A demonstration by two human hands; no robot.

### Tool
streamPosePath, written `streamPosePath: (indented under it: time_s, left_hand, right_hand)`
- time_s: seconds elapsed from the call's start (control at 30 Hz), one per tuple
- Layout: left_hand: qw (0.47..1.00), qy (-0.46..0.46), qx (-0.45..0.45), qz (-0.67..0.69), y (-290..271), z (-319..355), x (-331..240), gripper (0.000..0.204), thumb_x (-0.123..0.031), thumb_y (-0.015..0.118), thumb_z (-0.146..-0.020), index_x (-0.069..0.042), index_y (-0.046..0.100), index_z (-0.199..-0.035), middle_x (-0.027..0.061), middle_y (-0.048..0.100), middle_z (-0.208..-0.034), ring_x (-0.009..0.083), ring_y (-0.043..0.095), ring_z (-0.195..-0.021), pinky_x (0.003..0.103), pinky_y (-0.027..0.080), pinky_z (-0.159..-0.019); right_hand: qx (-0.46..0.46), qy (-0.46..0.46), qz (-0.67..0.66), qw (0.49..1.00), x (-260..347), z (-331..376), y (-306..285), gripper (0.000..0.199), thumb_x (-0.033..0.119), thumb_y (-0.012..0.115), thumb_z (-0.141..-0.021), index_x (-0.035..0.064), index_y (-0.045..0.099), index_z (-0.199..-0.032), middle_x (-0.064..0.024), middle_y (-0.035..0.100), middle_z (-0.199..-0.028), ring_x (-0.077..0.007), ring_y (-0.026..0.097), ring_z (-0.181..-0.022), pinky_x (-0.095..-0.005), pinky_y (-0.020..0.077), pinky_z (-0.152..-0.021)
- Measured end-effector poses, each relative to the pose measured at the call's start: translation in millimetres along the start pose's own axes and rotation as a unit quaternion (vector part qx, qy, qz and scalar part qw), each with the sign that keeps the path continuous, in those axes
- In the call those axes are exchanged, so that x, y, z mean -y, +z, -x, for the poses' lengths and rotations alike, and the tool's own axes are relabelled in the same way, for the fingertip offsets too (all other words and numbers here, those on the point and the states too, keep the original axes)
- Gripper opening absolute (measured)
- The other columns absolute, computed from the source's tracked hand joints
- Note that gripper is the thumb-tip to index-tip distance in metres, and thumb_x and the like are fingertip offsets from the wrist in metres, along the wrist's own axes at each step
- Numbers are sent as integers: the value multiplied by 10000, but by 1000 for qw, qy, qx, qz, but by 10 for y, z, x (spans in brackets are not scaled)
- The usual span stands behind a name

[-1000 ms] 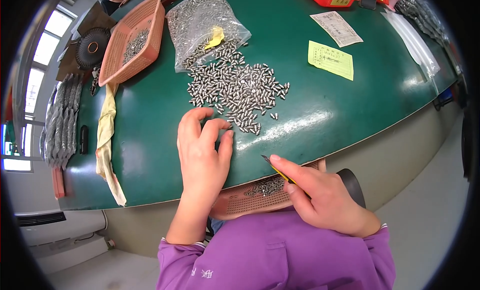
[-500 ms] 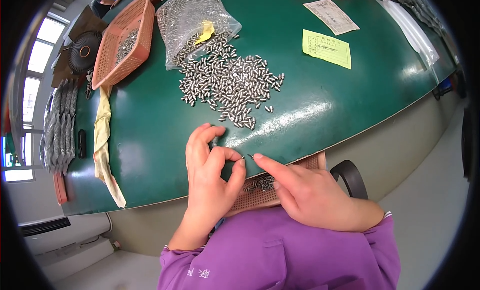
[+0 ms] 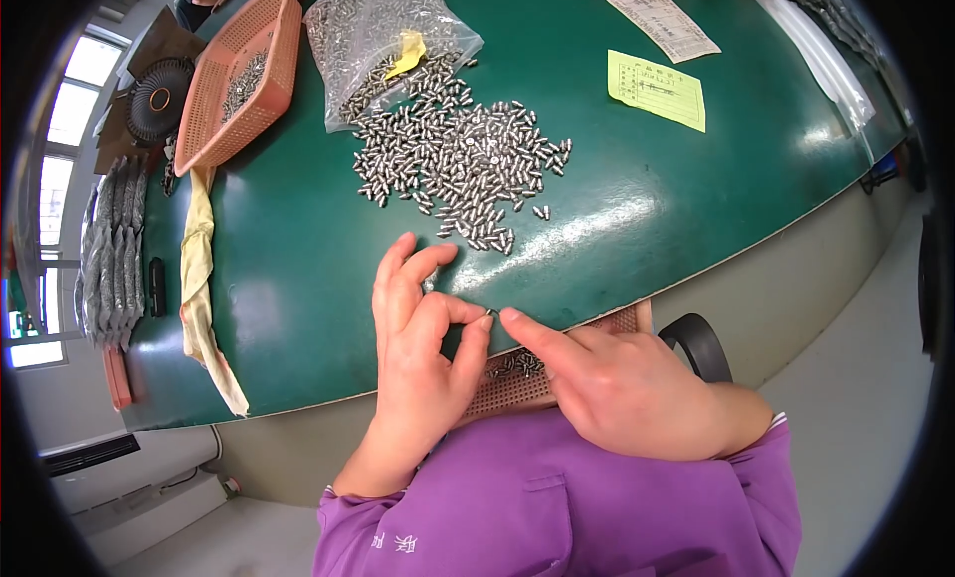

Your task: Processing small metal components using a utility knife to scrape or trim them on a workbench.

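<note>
Just above the table's near edge, my left hand (image 3: pixel 423 343) pinches a small metal piece (image 3: pixel 489 312) between thumb and forefinger, its other fingers raised and curled. My right hand (image 3: pixel 622 383) comes in from the right with its forefinger straight. That fingertip meets or nearly meets the piece; its other fingers are bent under the palm, and whatever they grip is too small or hidden to make out. Beyond my hands lies a loose heap of small pointed metal parts (image 3: pixel 463 159), spilling from a clear plastic bag (image 3: pixel 388 30) with a yellow tag (image 3: pixel 406 54).
Below the table edge, partly under my hands, is a pink perforated basket (image 3: pixel 497 398) with dark metal parts. An orange basket (image 3: pixel 269 104) with more parts stands at left, near a yellow cloth strip (image 3: pixel 198 279), silvery packs (image 3: pixel 119 259) and a fan (image 3: pixel 159 99). Paper slips (image 3: pixel 657 90) lie at right.
My right fingertip has come slightly left, closer to the piece in my left fingers. A thin dark sliver seen between the hands before no longer shows apart. The view has shifted slightly.
</note>
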State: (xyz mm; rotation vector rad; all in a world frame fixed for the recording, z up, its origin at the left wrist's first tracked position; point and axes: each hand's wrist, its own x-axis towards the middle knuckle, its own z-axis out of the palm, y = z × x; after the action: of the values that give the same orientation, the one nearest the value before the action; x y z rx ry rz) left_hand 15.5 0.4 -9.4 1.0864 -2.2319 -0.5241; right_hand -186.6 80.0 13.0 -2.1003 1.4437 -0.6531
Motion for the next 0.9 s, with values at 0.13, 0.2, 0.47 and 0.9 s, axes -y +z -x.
streamPosePath:
  time_s: [0.13,0.2,0.47,0.9]
  left_hand:
    - [1000,-7,-1,12,-8,3,-4,175,43,754,-733,-48,627,-812,181,546,-1355,487,392,-1396,563,348,-1115]
    - [1000,-7,-7,10,-2,8,-1,172,41,755,-734,-48,629,-811,182,544,-1358,488,388,-1399,564,345,-1117]
    - [1000,-6,-8,-6,12,3,-8,160,26,757,-736,-47,633,-808,181,538,-1367,491,379,-1407,564,336,-1126]
    - [1000,-3,4,17,-6,-6,2,165,27,756,-744,-56,630,-811,188,521,-1393,505,370,-1404,584,324,-1132]
  right_hand:
    - [30,16,16,999,26,-17,-40,587,104,612,-908,32,474,-1474,-196,681,-906,-371,692,-680,-452,577,-596]
    - [20,13,16,1000,15,10,3,587,99,614,-907,33,473,-1473,-198,683,-910,-370,696,-687,-449,577,-598]
    - [-46,0,-17,999,-39,69,140,600,81,630,-897,41,477,-1476,-169,671,-919,-336,689,-648,-415,571,-565]
    - [-2,4,12,1000,21,25,40,598,93,624,-899,39,475,-1476,-188,655,-883,-354,681,-627,-446,563,-534]
